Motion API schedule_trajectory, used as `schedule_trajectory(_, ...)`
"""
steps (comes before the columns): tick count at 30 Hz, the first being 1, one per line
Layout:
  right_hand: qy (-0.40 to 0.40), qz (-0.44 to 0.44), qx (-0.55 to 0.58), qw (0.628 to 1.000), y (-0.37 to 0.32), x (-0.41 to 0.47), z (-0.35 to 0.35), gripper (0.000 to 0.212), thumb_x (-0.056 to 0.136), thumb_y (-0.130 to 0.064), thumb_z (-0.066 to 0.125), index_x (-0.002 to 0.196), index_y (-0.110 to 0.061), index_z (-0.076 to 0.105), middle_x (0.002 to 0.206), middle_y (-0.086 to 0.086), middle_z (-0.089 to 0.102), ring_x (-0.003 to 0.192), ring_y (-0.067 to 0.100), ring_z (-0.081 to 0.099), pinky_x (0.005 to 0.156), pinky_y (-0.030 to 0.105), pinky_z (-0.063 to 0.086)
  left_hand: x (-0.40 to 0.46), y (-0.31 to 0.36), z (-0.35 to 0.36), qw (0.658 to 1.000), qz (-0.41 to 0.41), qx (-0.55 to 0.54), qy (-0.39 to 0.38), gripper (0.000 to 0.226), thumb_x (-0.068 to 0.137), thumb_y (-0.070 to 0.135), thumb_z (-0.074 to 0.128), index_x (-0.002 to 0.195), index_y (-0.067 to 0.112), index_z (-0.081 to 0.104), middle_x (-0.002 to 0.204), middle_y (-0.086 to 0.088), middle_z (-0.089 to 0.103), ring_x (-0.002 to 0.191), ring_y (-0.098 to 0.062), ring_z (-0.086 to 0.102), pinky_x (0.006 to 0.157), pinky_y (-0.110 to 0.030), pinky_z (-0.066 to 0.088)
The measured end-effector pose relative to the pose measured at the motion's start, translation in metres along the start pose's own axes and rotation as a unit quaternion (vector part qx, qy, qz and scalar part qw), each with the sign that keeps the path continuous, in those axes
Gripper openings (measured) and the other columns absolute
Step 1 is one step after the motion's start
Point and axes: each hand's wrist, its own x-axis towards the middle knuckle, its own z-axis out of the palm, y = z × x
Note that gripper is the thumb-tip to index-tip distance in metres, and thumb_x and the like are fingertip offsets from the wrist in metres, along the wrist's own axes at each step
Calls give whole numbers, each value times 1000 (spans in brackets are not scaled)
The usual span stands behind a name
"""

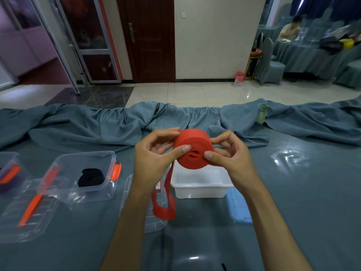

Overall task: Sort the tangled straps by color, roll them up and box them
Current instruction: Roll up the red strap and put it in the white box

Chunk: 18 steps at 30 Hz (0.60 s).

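Sitting rolled in the clear box (93, 173): a black strap (90, 178).

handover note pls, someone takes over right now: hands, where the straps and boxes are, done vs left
Left hand and right hand: both grip the red strap roll, held above the table.
Roll nearly wound; a loose red tail hangs down in a loop.
White box sits open just below the roll, its blue lid beside it.
Done: black strap roll lies in the clear box with orange latches.
Left: wind in the tail, box the red roll, close the lids.
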Motion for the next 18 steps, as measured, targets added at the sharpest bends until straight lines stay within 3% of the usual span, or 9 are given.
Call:
schedule_trajectory(3,22,-31,11,999,-3,-1,2,55,75,-22,91,124,-31,70,110,7,76,97,29,78,72,39,64,-1,-3,-4,999,-26,-16,-26,35,77,7,87,110,7,78,120,-15,76,116,-28,74,98,-37,60)
schedule_trajectory(6,29,-44,41,998,2,-3,11,38,80,-22,87,115,-28,73,116,4,76,101,28,78,74,37,64,-1,1,-8,998,-27,14,-49,45,78,9,87,121,14,78,122,-14,75,114,-26,74,95,-32,60)
schedule_trajectory(10,12,-12,24,1000,4,-4,15,31,76,-20,90,92,-26,64,114,10,77,96,35,79,78,36,64,-2,1,-7,1000,2,-1,16,40,71,10,91,109,17,81,111,-9,80,105,-24,78,88,-28,62)
schedule_trajectory(13,35,-32,24,999,2,-2,13,42,75,-22,92,108,-28,67,109,13,77,94,35,79,75,37,64,-6,-4,-3,1000,0,-11,19,35,75,9,88,108,9,79,112,-9,80,107,-24,77,90,-27,61)
schedule_trajectory(15,40,-50,34,997,3,-1,13,46,77,-22,90,117,-29,69,114,10,76,99,34,78,79,40,63,-5,-3,-6,1000,-11,-18,-7,34,79,9,84,112,13,79,116,-9,78,111,-23,75,93,-27,60)
schedule_trajectory(18,18,-40,44,998,6,-3,14,31,76,-21,89,100,-30,70,116,5,75,101,31,77,85,39,61,0,0,-14,999,-21,-12,-39,36,78,10,85,113,20,81,116,-10,78,110,-24,76,92,-27,60)
